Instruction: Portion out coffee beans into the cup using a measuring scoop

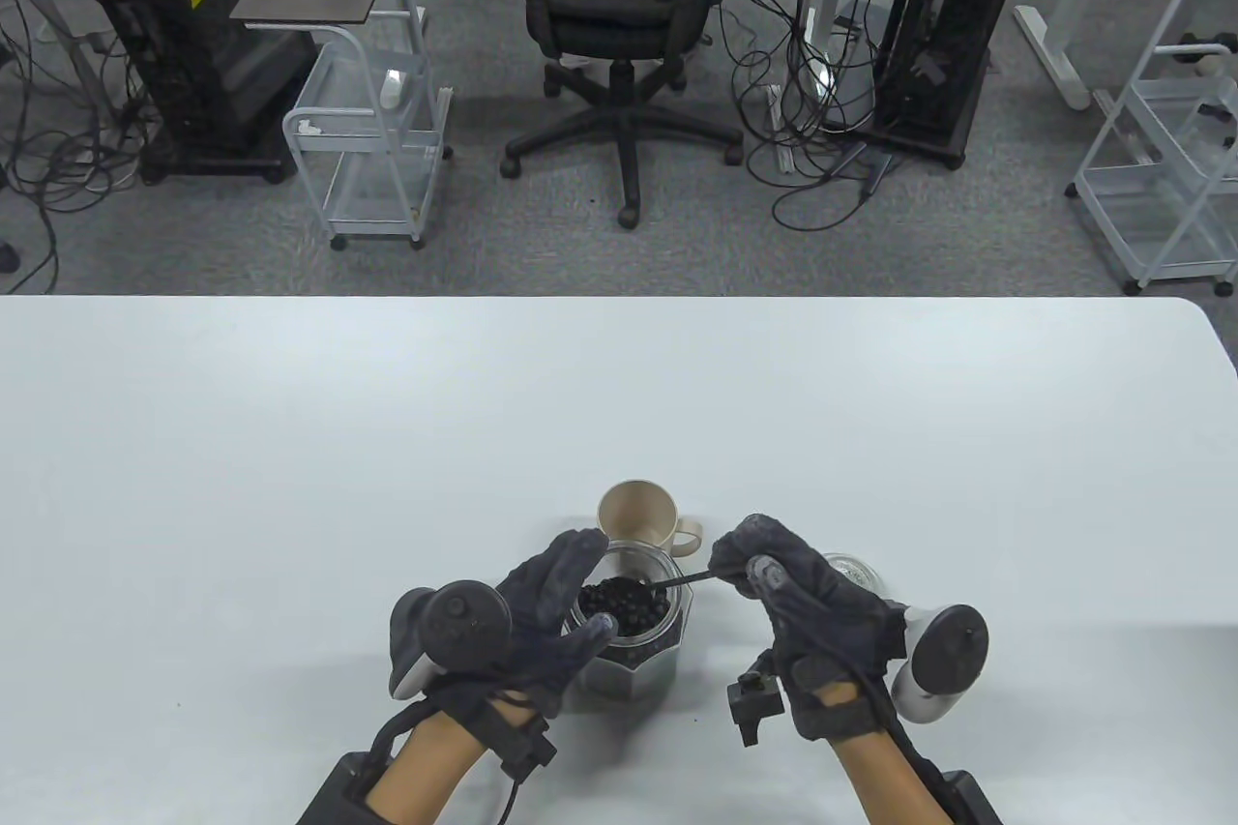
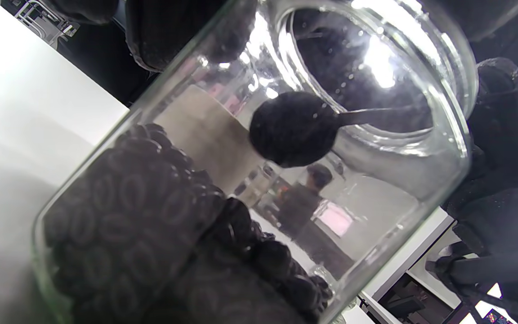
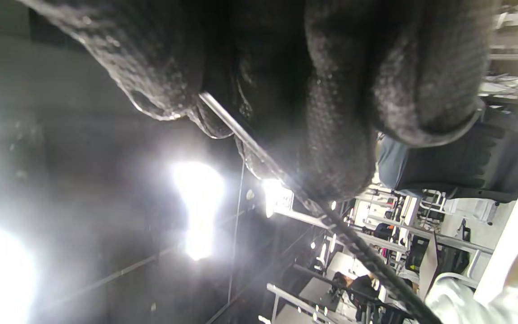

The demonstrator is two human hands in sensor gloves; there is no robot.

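L hand point(image 1: 542, 617) grips bean jar point(image 1: 633, 646); R hand point(image 1: 783, 588) pinches scoop point(image 1: 667, 584) handle, bowl in jar mouth, cup point(image 1: 638, 515) just behind.

A jar point(image 1: 633, 646) is placed on the table point(image 1: 290, 477), near its front edge, with coffee beans point(image 1: 629, 607) inside. A cup point(image 1: 638, 517) is set just behind the jar. A scoop point(image 1: 677, 581) is reached into the jar's mouth from the right. A lid point(image 1: 856, 569) is partly hidden to the right.
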